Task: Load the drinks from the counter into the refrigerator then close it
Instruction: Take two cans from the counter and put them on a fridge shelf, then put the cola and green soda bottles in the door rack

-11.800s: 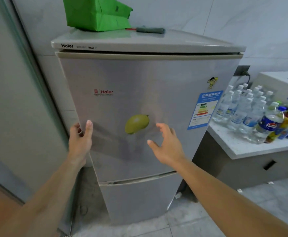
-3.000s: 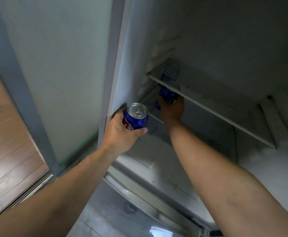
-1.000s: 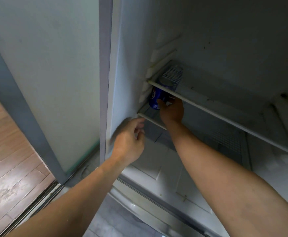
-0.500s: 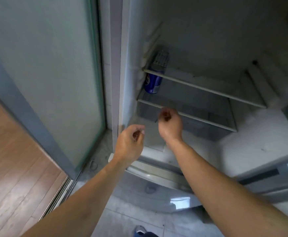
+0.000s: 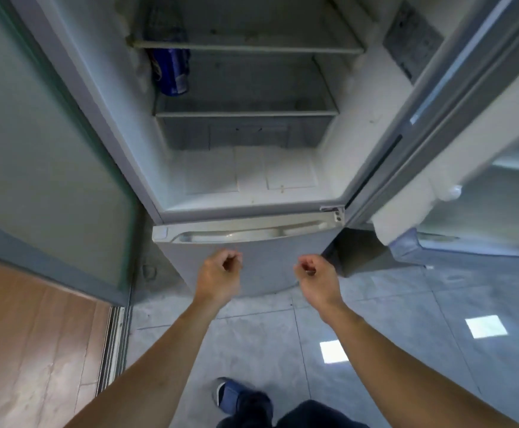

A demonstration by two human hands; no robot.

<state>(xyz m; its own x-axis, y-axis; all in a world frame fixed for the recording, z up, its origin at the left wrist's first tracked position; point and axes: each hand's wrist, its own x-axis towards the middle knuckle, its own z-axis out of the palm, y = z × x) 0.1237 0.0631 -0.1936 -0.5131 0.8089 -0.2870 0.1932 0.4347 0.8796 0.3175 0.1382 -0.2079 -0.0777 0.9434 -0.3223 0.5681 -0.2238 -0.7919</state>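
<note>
The refrigerator (image 5: 252, 199) stands with its upper compartment exposed, and its door (image 5: 455, 125) is swung out to the right. Blue cans (image 5: 171, 72) stand at the left end of the lower shelf (image 5: 252, 113), against the left wall; how many cans I cannot tell. The upper shelf (image 5: 252, 47) shows nothing clear on it. My left hand (image 5: 221, 276) and my right hand (image 5: 316, 276) hang in front of the lower freezer door (image 5: 252, 234), fingers loosely curled, holding nothing. The counter and its drinks are out of view.
A frosted glass sliding panel (image 5: 45, 149) with a grey frame stands on the left, above a floor track and wooden flooring (image 5: 29, 350). Grey glossy tiles (image 5: 406, 335) cover the floor in front. A blue shoe (image 5: 236, 396) shows at the bottom.
Both hands have drawn back out of the fridge and dropped to the freezer door. My view has pulled away and tilted down, showing the floor and the door on the right.
</note>
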